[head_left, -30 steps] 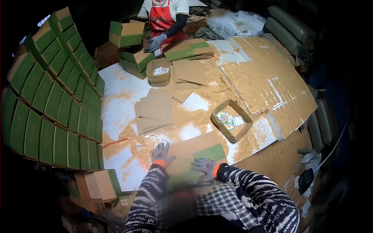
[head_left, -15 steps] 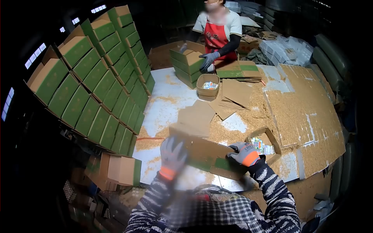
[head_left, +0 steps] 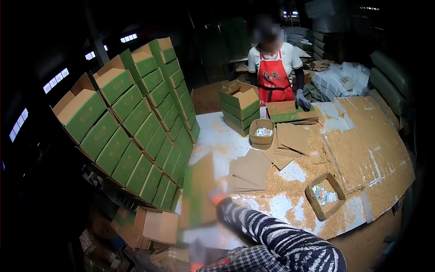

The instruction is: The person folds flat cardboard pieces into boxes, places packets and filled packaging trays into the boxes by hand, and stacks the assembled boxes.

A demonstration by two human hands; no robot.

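Observation:
A green and brown cardboard carton (head_left: 198, 192), smeared by motion, is tilted at the left edge of the table. My right hand (head_left: 216, 196) reaches across my body to the carton's right side and grips it; its fingers are mostly blurred. Below the carton's lower end is my left hand (head_left: 197, 251), in a grey glove with an orange cuff. It is too smeared to show its fingers, and I cannot tell whether it touches the carton.
Tall stacks of green cartons (head_left: 129, 156) rise at the left. Brown cardboard sheets (head_left: 250, 172) lie mid-table. A basket of small packets (head_left: 312, 211) is at the right, another basket (head_left: 262, 143) farther back. Across the table a co-worker (head_left: 276, 77) rests a gloved hand on flattened cartons (head_left: 283, 110).
The carton has swung from in front of me to the left and turned lengthwise. My right hand has crossed leftward, and my left hand has dropped nearer to me. The co-worker's hand left the stacked cartons.

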